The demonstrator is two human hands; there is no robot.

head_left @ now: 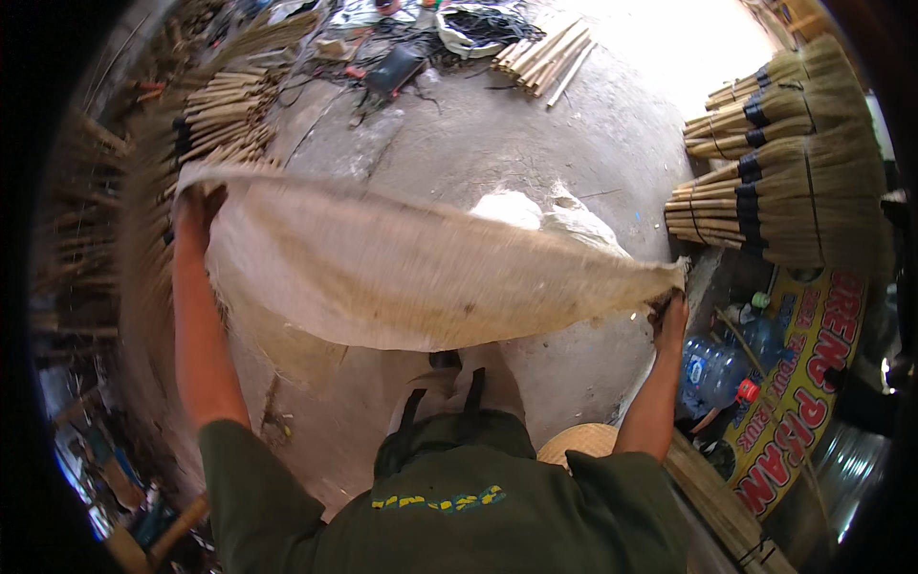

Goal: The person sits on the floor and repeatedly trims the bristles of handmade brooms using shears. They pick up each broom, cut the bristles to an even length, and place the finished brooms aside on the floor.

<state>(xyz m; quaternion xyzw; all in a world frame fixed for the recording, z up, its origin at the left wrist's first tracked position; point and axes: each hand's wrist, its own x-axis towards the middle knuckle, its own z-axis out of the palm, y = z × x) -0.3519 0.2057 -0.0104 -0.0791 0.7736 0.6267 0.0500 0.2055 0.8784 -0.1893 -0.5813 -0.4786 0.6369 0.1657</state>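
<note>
Many brooms [779, 206] around cloth [411, 268]; white heap [579, 220] behind

one sheet [402, 263] (plus two bottles [713, 372])

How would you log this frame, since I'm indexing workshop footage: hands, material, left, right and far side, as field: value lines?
left hand: left hand gripping the sheet's left end
right hand: right hand gripping its right end
material: pale, stained sheet, stretched between both hands, slightly motion-blurred
left side: pale broom handles
right side: tied brooms with black bindings; clear bottle with red cap
far side: pale sticks on the floor
</note>
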